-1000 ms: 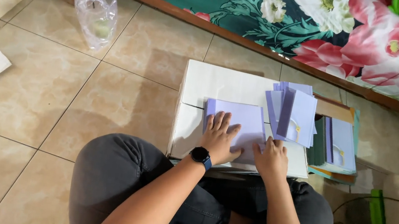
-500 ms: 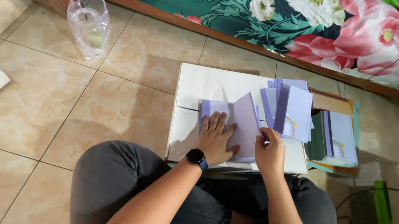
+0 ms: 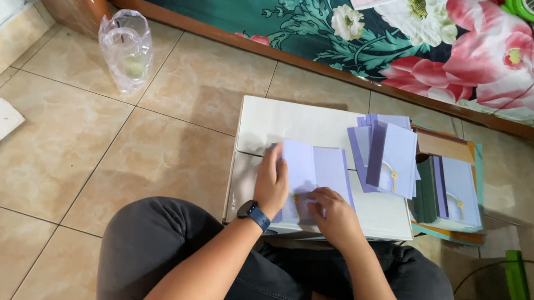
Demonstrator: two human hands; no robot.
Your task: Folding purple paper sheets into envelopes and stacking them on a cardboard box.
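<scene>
- On the white box (image 3: 297, 123) across our lap, we are pressing a lilac card (image 3: 318, 169) flat, near the box's front edge.
- Our left hand (image 3: 272, 183) is lying with fingers spread on the card's left half; this grip is apart, pinning rather than clamping.
- Our right hand (image 3: 333, 212) is curling over the card's lower middle, by the fold; its grip looks together on the paper there, though we cannot tell exactly what the fingertips pinch.
- To do it well, we judge, we should be keeping the left palm steady so the card stays square while the right works along the crease.
- Just right of it, a stack of cards (image 3: 387, 154) is fanning over the box's far right corner, close enough to nudge.
- Beyond that, a green tray (image 3: 470, 193) is holding more cards.
- Well apart on the tile floor (image 3: 146, 150), a clear plastic bag (image 3: 125, 50) is standing near the bed (image 3: 386, 43).
</scene>
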